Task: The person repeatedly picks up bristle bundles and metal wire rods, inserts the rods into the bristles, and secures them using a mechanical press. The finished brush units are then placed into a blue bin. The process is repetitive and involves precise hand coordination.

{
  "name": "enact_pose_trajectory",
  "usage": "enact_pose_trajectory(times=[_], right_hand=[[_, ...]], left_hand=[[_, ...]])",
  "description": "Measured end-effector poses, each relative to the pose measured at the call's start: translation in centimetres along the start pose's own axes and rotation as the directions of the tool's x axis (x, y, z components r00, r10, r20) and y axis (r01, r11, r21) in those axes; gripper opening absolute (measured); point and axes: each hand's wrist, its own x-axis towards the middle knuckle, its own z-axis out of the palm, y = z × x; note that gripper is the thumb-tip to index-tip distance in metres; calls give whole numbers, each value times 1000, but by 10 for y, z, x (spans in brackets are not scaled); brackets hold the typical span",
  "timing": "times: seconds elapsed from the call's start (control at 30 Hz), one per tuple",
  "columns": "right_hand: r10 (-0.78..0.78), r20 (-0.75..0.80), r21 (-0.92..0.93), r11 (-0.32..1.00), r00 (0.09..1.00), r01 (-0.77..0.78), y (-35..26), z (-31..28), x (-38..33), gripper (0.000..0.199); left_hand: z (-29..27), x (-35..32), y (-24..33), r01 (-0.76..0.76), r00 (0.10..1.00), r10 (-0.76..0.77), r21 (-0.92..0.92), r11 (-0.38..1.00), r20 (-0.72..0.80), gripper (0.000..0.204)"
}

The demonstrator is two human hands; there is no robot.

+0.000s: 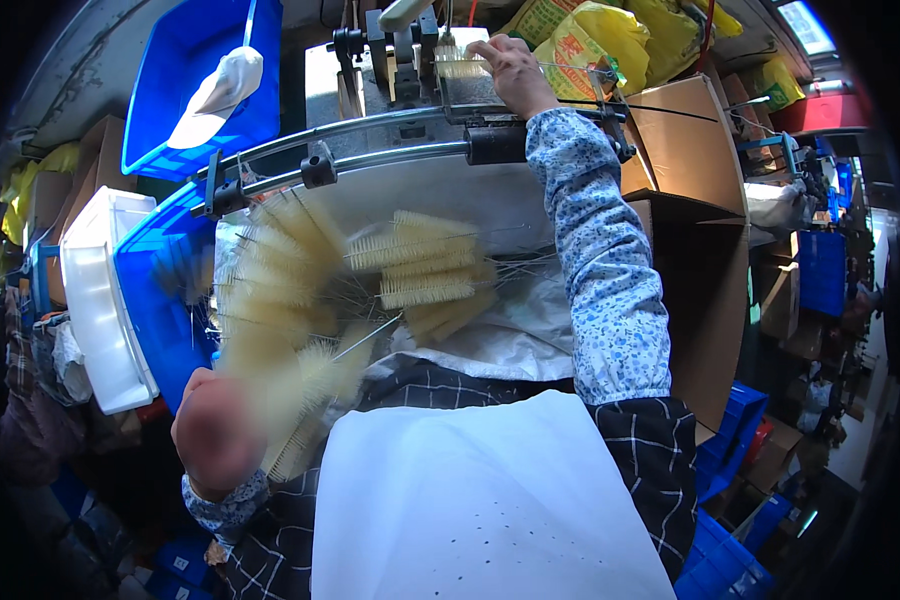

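My right hand (519, 78) reaches far forward to the machine, its fingers closed on a wire-stemmed bottle brush. The cream bristles of that bottle brush (457, 68) lie at the machine's metal head (402, 55), and a thin wire runs out to the right of my hand. At the lower left, my left hand (215, 432) is smeared by motion, so its fingers and anything in them cannot be made out. It is beside a heap of cream bottle brushes (270, 290). More bottle brushes (425, 260) lie stacked in the middle, their wire stems pointing right.
A curved metal rail (390, 153) crosses in front of the machine. Blue bins (150, 110) and a white tub (105, 300) stand at the left, with a white cap (225, 90) in the upper bin. Cardboard boxes (685, 140) and yellow bags (590, 50) are at the right and back.
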Motion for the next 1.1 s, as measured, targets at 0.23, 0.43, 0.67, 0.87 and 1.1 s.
enact_pose_trajectory(times=[0.23, 0.43, 0.67, 0.87, 1.1], right_hand=[[-1, -27, 12, 1000, 1000, 1, -4, -7, -2, 29], [45, -3, -73, 996, 999, -46, -7, -13, -11, 48], [299, -196, -33, 950, 934, -311, -8, -31, -48, 58], [470, -98, -146, 865, 877, -479, -13, -15, -18, 58], [594, 42, -28, 804, 803, -594, -10, -36, -43, 62]], left_hand=[[1, 17, -2, 199, 922, -308, 393, 898, 234, 37], [10, 65, 36, -201, 943, -112, 803, 561, 314, 55], [155, 248, 31, -672, 667, 193, 470, 572, 719, 53], [337, 356, -6, -597, 770, 186, 587, 547, 610, 91], [399, 343, -20, -529, 821, 73, 706, 471, 566, 86]])
